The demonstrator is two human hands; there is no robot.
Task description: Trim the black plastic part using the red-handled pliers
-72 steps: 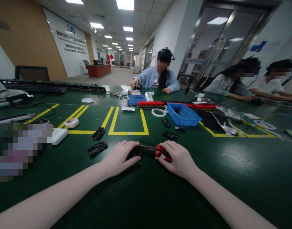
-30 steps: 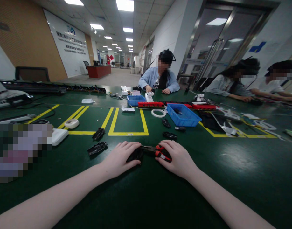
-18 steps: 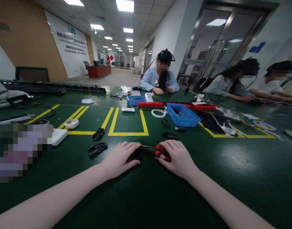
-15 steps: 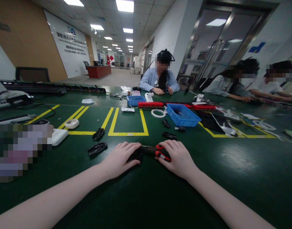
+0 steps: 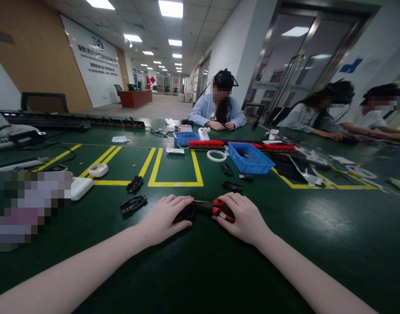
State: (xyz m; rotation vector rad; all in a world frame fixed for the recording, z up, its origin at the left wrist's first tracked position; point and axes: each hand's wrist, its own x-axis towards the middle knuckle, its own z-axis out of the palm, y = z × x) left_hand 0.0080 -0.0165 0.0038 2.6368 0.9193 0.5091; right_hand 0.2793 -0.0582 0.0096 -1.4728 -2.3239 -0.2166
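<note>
My left hand (image 5: 169, 218) is closed around a small black plastic part (image 5: 186, 214) low over the green table. The fingers hide most of this part, so its exact kind does not show. My right hand (image 5: 241, 216) grips the red-and-black handles of a pair of pliers (image 5: 205, 204). The jaws point left and reach the fingertips of my left hand, at the black part; whether they bite on it I cannot make out. Two open black plastic housings, one nearer (image 5: 133, 205) and one farther (image 5: 135, 184), lie left of my left hand. A black piece (image 5: 232, 186) rests just beyond the pliers.
Ahead on the right stands a blue bin (image 5: 250, 163), with a smaller blue bin (image 5: 186, 138) farther back. A white ring (image 5: 217, 155) and a tape roll (image 5: 98, 170) lie on the table (image 5: 200, 279). A white box (image 5: 79, 188) sits left. Across the table sits a person (image 5: 218, 113).
My hands, the pliers and the black part stay almost still. Across the table, the person's hands have come closer together.
</note>
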